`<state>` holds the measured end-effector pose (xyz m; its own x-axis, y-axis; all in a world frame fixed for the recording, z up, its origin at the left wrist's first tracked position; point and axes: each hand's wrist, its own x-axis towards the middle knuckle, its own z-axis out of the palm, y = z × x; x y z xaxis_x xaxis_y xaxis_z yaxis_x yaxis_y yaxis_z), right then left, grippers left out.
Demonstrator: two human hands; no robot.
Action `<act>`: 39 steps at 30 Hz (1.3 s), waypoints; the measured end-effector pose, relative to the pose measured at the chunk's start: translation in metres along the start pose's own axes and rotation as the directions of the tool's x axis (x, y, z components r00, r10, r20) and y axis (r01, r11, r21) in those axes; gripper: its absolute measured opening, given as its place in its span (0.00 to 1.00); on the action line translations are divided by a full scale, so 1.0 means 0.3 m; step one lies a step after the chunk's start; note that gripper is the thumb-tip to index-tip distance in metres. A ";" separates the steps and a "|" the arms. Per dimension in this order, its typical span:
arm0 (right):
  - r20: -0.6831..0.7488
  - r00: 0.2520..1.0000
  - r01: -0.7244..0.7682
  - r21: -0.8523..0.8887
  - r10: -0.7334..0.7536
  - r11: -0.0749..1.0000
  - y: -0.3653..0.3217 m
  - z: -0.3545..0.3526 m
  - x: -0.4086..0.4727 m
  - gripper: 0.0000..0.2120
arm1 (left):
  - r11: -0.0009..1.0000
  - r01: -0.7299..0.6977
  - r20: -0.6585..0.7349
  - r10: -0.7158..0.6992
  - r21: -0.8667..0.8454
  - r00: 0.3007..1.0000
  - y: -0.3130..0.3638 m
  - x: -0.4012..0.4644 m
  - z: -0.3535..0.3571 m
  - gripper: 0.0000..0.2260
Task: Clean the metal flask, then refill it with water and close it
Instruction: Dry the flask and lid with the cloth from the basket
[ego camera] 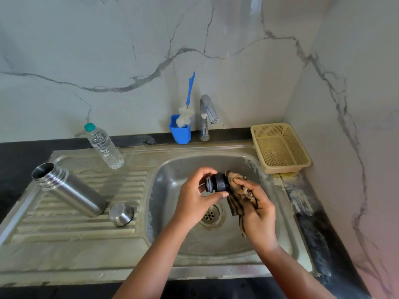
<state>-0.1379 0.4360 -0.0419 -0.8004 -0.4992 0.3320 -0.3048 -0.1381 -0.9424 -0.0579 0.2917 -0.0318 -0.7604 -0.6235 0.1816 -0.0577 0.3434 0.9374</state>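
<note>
Left hand: over the sink basin, grip pinching the black plastic flask stopper between thumb below and curled fingers above.
Right hand: just right of the stopper, grip closed on a brown striped cloth, fingers pressing the cloth against the stopper's right end; a tail of cloth hangs down below the palm.
Stopper: held sideways above the basin, threaded end toward the left, touching both the left fingers and the cloth.
Metal flask: cylindrical stainless-steel flask, uncapped, standing on the ribbed draining board left of the basin; it reads as tilted in the wide-angle view, open threaded mouth at upper left.
Flask cap: rounded stainless-steel cap, on the draining board just beside the flask's base, on its right; whether the two touch I cannot tell.
Water bottle: clear plastic bottle with teal cap, at the back edge of the draining board, behind the flask and well apart from it.
Sink: stainless-steel sink with round drain at the bottom of the basin, beneath the hands.
Tap: chrome tap at the back of the sink, spout turned right; no water seen running.
Brush: blue-handled bottle brush with white bristles, standing in a blue plastic holder just left of the tap.
Basket: beige perforated plastic basket, at the back right corner beside the basin.
Desk: black stone desk around the sink, streaked with pale marks on the right side.
Wall: white marble-patterned wall with grey veins behind and to the right.
</note>
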 end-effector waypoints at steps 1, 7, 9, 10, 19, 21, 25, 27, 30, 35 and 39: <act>0.000 1.000 0.027 -0.016 -0.028 0.999 -0.007 -0.005 0.003 0.34 | 0.999 0.008 -0.001 -0.008 0.041 1.000 -0.006 -0.002 -0.004 0.23; 0.258 0.880 0.466 -0.305 -0.399 0.831 -0.027 -0.043 0.044 0.25 | 0.972 0.169 0.054 -0.163 -0.165 0.985 0.051 -0.006 -0.010 0.32; 0.351 0.808 0.582 -0.353 -0.472 0.733 -0.030 -0.057 0.061 0.21 | 0.947 0.202 0.091 -0.184 -0.249 0.979 0.074 -0.006 -0.017 0.36; 0.350 0.804 0.590 -0.370 -0.480 0.718 -0.029 -0.062 0.071 0.21 | 0.946 0.196 0.100 -0.176 -0.259 0.979 0.079 -0.006 -0.022 0.37; 0.478 0.684 0.729 -0.448 -0.551 0.517 -0.049 -0.058 0.058 0.16 | 0.981 0.159 0.008 -0.159 -0.109 0.987 0.067 -0.005 -0.024 0.28; 0.538 0.666 0.746 -0.482 -0.517 0.460 -0.050 -0.041 0.057 0.17 | 0.998 0.067 0.000 -0.067 0.010 0.998 0.070 -0.005 -0.023 0.28; 0.405 0.772 0.633 -0.558 -0.490 0.536 -0.049 -0.023 0.064 0.19 | 0.981 -0.094 0.013 0.093 0.172 0.996 0.063 -0.014 -0.011 0.30; 0.364 0.810 0.583 -0.581 -0.459 0.568 -0.052 -0.022 0.072 0.19 | 0.961 -0.137 0.039 0.132 0.241 0.991 0.048 -0.017 -0.005 0.31; 0.286 0.905 0.423 -0.523 -0.316 0.740 -0.053 -0.012 0.085 0.25 | 0.940 -0.153 0.043 0.147 0.305 0.988 0.032 -0.027 -0.001 0.33; 0.381 0.836 0.547 -0.504 -0.396 0.669 -0.066 -0.038 0.086 0.17 | 0.919 -0.175 0.035 0.174 0.352 0.984 0.014 -0.020 -0.016 0.32; 0.665 0.557 0.831 -0.435 -0.497 0.348 -0.069 -0.074 0.103 0.10 | 0.879 -0.210 0.056 0.207 0.428 0.977 0.001 -0.015 -0.036 0.27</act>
<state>-0.1677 0.4425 -0.0112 0.0494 -0.7783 0.6260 -0.9953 -0.0907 -0.0343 -0.0475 0.2868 -0.0292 -0.7907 -0.4991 0.3546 -0.1679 0.7337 0.6585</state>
